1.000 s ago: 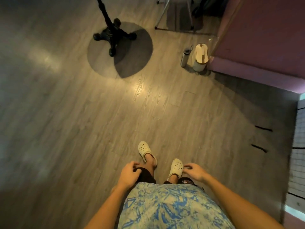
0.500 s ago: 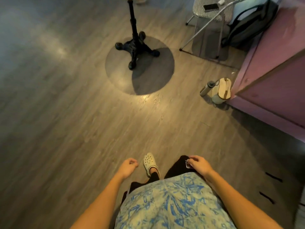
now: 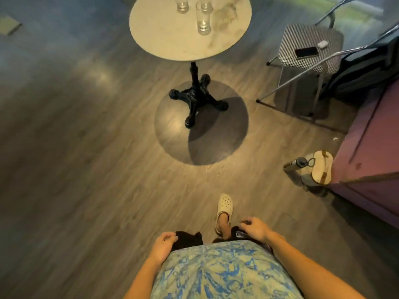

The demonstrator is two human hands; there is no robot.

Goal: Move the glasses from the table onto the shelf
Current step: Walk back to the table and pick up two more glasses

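Observation:
A round pale table (image 3: 172,39) on a black pedestal stands ahead at the top of the view. Three clear glasses rest on it: one tall glass (image 3: 203,23) nearest me, another (image 3: 182,5) to its left, a third (image 3: 206,4) behind, cut off by the frame's top. My left hand (image 3: 164,244) hangs by my hip, fingers loosely curled, holding nothing. My right hand (image 3: 254,228) hovers by my right thigh, fingers apart and empty. Both are far from the table. No shelf is visible.
A chair (image 3: 311,46) with a checkered seat holds a phone (image 3: 306,52) at the right. A purple counter (image 3: 371,152) runs along the right side, with a bottle (image 3: 295,164) and a white bin (image 3: 319,169) at its foot. Wooden floor lies between me and the table.
The view has tilted up and moved forward: the table top and glasses have come into sight. My hands stay low by my hips, and one foot has stepped ahead.

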